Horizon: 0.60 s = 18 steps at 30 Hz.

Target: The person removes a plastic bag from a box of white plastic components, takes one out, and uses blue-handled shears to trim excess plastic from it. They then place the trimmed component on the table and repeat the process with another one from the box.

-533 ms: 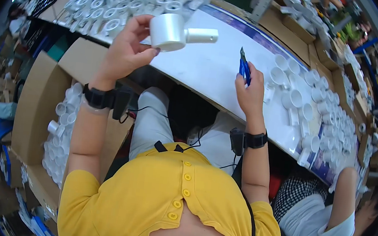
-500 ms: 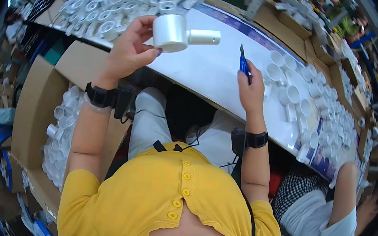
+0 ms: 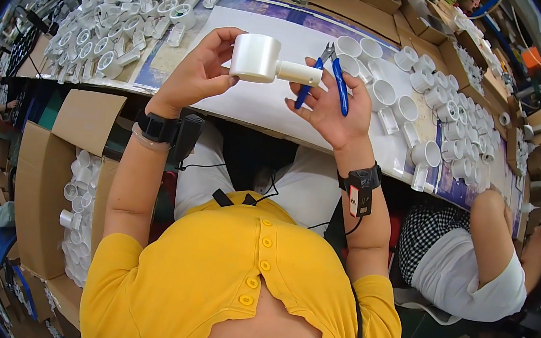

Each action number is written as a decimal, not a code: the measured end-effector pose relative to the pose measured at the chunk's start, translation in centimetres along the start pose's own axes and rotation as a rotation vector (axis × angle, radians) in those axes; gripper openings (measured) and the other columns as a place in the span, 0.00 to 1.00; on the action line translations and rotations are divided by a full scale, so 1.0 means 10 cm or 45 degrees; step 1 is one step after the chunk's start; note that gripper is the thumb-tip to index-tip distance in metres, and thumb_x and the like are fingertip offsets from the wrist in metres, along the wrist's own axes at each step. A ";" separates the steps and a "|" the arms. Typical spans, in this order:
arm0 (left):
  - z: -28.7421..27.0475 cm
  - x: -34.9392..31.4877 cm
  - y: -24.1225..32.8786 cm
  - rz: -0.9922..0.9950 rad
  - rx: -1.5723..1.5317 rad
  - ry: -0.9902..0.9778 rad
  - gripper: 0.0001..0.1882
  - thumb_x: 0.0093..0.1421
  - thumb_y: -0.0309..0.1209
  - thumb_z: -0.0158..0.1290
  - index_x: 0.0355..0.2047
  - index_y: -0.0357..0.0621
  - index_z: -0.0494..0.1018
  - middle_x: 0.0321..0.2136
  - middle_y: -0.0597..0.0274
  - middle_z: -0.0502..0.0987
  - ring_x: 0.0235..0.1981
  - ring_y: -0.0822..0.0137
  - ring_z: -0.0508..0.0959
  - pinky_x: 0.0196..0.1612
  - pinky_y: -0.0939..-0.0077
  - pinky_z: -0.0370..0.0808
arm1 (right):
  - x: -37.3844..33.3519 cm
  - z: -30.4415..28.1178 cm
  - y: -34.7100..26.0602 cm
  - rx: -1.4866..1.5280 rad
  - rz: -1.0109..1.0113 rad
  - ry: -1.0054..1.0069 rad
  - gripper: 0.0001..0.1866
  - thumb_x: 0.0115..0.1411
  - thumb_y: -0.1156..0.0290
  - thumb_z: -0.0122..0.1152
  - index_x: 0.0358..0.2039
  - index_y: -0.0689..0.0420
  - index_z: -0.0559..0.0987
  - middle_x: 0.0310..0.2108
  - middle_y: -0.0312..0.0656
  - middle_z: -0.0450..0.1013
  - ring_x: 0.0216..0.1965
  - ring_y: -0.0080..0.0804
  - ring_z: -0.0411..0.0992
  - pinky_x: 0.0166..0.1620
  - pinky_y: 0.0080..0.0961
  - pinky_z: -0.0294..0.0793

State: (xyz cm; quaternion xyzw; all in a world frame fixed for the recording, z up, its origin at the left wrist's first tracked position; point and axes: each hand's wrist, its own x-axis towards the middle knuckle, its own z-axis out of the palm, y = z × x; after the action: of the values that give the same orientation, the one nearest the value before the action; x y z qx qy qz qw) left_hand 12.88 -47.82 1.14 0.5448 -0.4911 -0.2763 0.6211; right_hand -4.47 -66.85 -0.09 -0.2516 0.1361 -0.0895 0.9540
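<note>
My left hand (image 3: pixel 204 68) grips a white plastic cup-shaped part (image 3: pixel 256 58) by its round body. The part's straight handle (image 3: pixel 300 73) points right, with a small hole near its end. In my right hand (image 3: pixel 344 109) is a pair of blue-handled nippers (image 3: pixel 340 91). Their jaws point up, and the blue handles are spread apart across my upturned palm. The tip of the part's handle lies right beside the nippers and my right fingers; whether they touch I cannot tell.
Many similar white parts (image 3: pixel 110 64) are heaped at the table's left, and more white cups (image 3: pixel 427 153) stand at the right. A cardboard box (image 3: pixel 40 199) of white parts is at my left. Another person (image 3: pixel 472 272) sits at my right.
My right hand has moved left toward the white part and turned palm up, and the nippers' handles have spread. My left hand still holds the part.
</note>
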 end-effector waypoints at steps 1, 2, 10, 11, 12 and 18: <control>0.01 0.00 -0.01 -0.002 -0.004 -0.002 0.32 0.48 0.17 0.51 0.55 0.42 0.56 0.51 0.59 0.62 0.57 0.64 0.62 0.54 0.72 0.67 | -0.01 -0.03 0.00 0.000 0.037 -0.077 0.30 0.58 0.52 0.41 0.54 0.62 0.65 0.44 0.50 0.68 0.42 0.38 0.67 0.40 0.34 0.69; 0.02 0.00 -0.02 -0.008 -0.020 -0.006 0.32 0.48 0.18 0.51 0.55 0.42 0.56 0.51 0.59 0.63 0.57 0.64 0.62 0.54 0.72 0.67 | -0.02 -0.06 0.01 0.000 0.075 -0.157 0.29 0.59 0.52 0.42 0.54 0.62 0.65 0.44 0.50 0.68 0.42 0.39 0.67 0.41 0.34 0.69; -0.03 -0.05 -0.17 -0.055 -0.083 0.058 0.31 0.50 0.20 0.49 0.56 0.42 0.56 0.52 0.58 0.63 0.56 0.64 0.64 0.53 0.71 0.69 | 0.10 -0.09 0.15 -0.376 0.000 -0.084 0.24 0.61 0.56 0.47 0.52 0.60 0.67 0.41 0.50 0.70 0.38 0.34 0.69 0.40 0.32 0.71; -0.04 -0.05 -0.19 -0.118 -0.120 0.094 0.31 0.51 0.21 0.49 0.57 0.42 0.56 0.53 0.58 0.63 0.55 0.64 0.65 0.52 0.71 0.70 | 0.12 -0.08 0.17 -0.414 -0.012 -0.048 0.23 0.61 0.57 0.48 0.51 0.60 0.67 0.41 0.50 0.71 0.37 0.32 0.70 0.39 0.31 0.71; -0.05 -0.05 -0.20 -0.183 -0.158 0.128 0.30 0.52 0.22 0.49 0.57 0.42 0.56 0.53 0.58 0.63 0.55 0.64 0.66 0.52 0.71 0.70 | 0.13 -0.07 0.19 -0.413 -0.005 -0.052 0.23 0.61 0.57 0.48 0.51 0.60 0.67 0.41 0.50 0.71 0.37 0.32 0.70 0.39 0.31 0.71; -0.09 -0.10 -0.27 -0.294 -0.272 0.171 0.28 0.58 0.31 0.47 0.59 0.42 0.55 0.53 0.57 0.64 0.52 0.66 0.68 0.50 0.71 0.72 | 0.23 -0.09 0.27 -0.736 0.005 0.067 0.22 0.62 0.56 0.46 0.49 0.60 0.68 0.36 0.49 0.73 0.30 0.30 0.71 0.33 0.25 0.70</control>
State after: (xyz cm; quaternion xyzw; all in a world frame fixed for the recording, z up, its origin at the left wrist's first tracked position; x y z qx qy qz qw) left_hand 13.86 -47.26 -1.61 0.5459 -0.3504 -0.3593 0.6709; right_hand -2.31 -65.52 -2.66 -0.5103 0.1812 -0.0515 0.8391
